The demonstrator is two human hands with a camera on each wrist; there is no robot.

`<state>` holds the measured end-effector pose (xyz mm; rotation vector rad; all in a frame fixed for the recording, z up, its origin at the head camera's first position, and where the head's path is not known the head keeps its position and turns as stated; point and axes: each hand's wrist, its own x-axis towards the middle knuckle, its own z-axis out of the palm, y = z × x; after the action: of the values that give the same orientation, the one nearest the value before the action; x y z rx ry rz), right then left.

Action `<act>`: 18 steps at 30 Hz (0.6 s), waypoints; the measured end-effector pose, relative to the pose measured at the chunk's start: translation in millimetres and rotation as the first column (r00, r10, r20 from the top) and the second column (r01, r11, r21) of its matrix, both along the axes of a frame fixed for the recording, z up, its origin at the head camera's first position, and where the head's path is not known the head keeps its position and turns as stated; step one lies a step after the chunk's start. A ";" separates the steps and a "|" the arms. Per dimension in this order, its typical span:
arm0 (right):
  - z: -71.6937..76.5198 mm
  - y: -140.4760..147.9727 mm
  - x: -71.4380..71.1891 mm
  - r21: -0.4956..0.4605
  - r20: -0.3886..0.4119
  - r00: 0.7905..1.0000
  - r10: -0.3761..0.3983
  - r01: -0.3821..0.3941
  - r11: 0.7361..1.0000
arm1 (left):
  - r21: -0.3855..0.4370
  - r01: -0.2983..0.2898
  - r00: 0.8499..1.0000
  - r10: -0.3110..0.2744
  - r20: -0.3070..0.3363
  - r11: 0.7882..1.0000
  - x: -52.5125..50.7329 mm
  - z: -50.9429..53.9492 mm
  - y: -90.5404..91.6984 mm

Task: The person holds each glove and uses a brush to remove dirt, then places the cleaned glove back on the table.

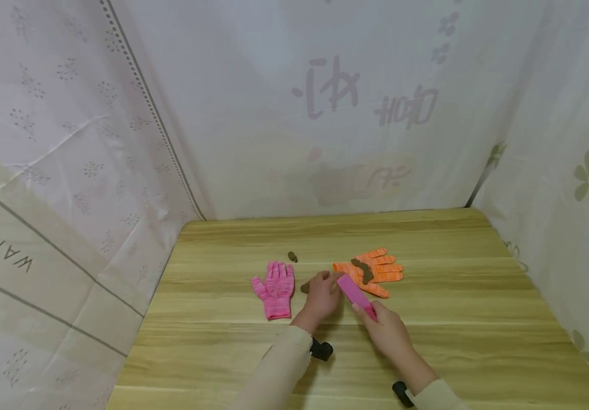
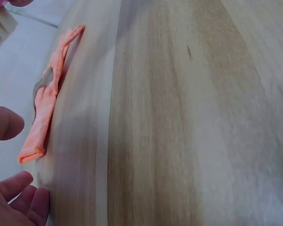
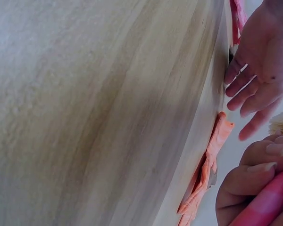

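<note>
Right hand [image 1: 389,333] grips pink, pale-bristled brush [image 1: 357,297]; left hand [image 1: 323,295] — empty, fingers loose — should steady brown-patched orange knit glove [image 1: 380,269] at brush's one o'clock.

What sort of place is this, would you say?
Likely a small curtained-off workspace, perhaps in a home: printed curtains stand behind and on both sides of a wood-grain table, where a pink glove and an orange glove lie.
</note>
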<state>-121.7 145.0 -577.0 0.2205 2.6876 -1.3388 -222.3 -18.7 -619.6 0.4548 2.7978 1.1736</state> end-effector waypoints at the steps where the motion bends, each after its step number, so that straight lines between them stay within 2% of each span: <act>1: -0.2 0.4 -0.3 -0.003 0.001 1.000 -0.002 0.002 1.000 | -0.010 0.002 1.000 -0.002 0.004 1.000 -0.1 -0.3 1.2; 3: -0.8 1.2 -1.3 -0.011 0.000 1.000 -0.006 0.006 1.000 | -0.043 0.001 1.000 -0.001 0.004 0.999 -1.1 -1.0 4.1; 6: -1.9 1.7 -1.6 -0.018 -0.003 1.000 -0.008 0.008 1.000 | -0.153 0.006 1.000 -0.011 -0.028 0.988 -2.3 -2.5 8.0; 10: -2.8 4.0 -1.3 -0.017 0.000 1.000 -0.017 0.017 1.000 | -0.292 0.023 0.999 -0.034 -0.035 0.956 -3.0 -4.7 13.8; 14: -1.7 5.9 -1.1 -0.016 -0.003 1.000 -0.025 0.025 1.000 | -0.320 0.015 1.000 -0.016 -0.001 0.947 -2.2 -4.8 17.7; 18: -0.3 6.5 -2.3 -0.020 -0.005 1.000 -0.022 0.022 1.000 | -0.304 -0.027 1.000 0.022 -0.019 0.952 -2.0 -5.5 20.9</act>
<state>-124.0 151.4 -577.3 0.2447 2.6826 -1.3739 -224.3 2.2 -625.1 0.4046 2.9323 0.7223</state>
